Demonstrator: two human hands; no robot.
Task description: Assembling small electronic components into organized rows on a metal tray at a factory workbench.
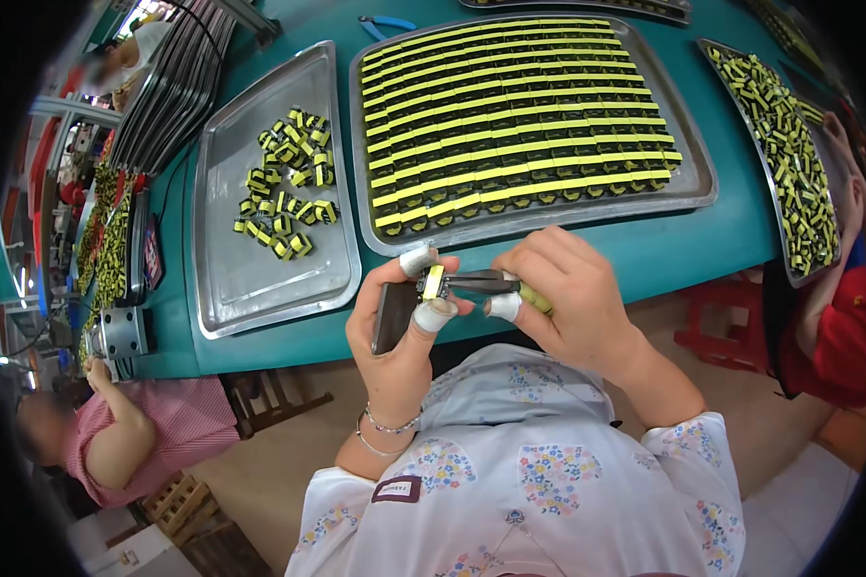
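Observation:
My left hand (401, 370) pinches a small black part with a yellow band (434, 282), probably a transformer coil, between taped finger and thumb tips. A dark flat rectangular piece (391, 317) also lies in that hand, against the palm. My right hand (579, 303) is wrapped round pliers (481, 281) with yellow-green handles; white tape covers its thumb tip. The narrow jaws of the pliers meet the right side of the part. Whether they grip a pin there is too small to tell.
Ahead, a metal tray (539, 223) carries tight rows of yellow-banded parts. To its left, another tray (250, 101) has a loose pile. Blue-handled pliers (387, 23) lie behind. At right, a heaped tray (797, 274) sits by a co-worker's arms (847, 183); stacked trays (168, 96) stand far left.

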